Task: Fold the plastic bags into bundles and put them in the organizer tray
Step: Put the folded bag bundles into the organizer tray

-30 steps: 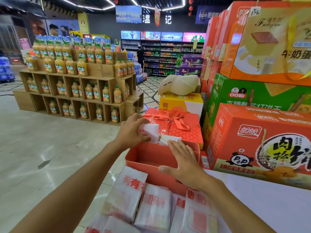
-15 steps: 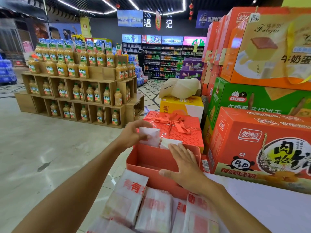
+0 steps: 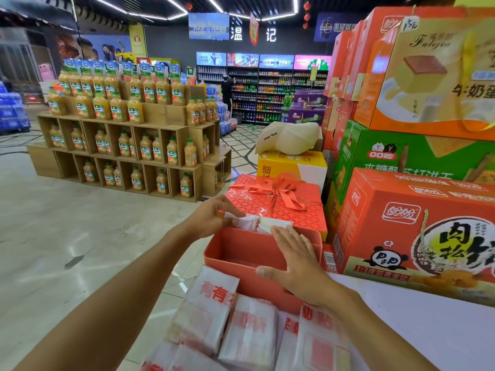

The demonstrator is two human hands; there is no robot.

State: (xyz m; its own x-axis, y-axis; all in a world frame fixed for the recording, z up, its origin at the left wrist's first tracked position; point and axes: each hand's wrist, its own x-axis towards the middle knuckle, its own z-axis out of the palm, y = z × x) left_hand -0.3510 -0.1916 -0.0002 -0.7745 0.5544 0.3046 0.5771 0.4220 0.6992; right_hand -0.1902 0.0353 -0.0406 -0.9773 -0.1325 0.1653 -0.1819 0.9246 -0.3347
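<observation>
A coral-red organizer tray (image 3: 241, 250) stands on the white counter. My left hand (image 3: 211, 216) pinches a folded white plastic bag bundle (image 3: 245, 222) at the tray's far left corner, partly down inside it. A second folded bundle (image 3: 273, 223) stands beside it at the far wall. My right hand (image 3: 294, 259) rests flat with fingers spread over the tray's right side, its fingertips against that second bundle. Several flat white plastic bags (image 3: 249, 330) with red print lie in a pile in front of the tray.
A red gift box (image 3: 276, 202) with a ribbon sits right behind the tray. Stacked orange and green cartons (image 3: 415, 223) stand close on the right. The white counter (image 3: 442, 330) extends to the right. A wooden juice-bottle display (image 3: 128, 140) stands across the tiled floor.
My left hand has lowered the bundle from above the tray's rim down into the far left corner. My right hand has stayed flat over the tray.
</observation>
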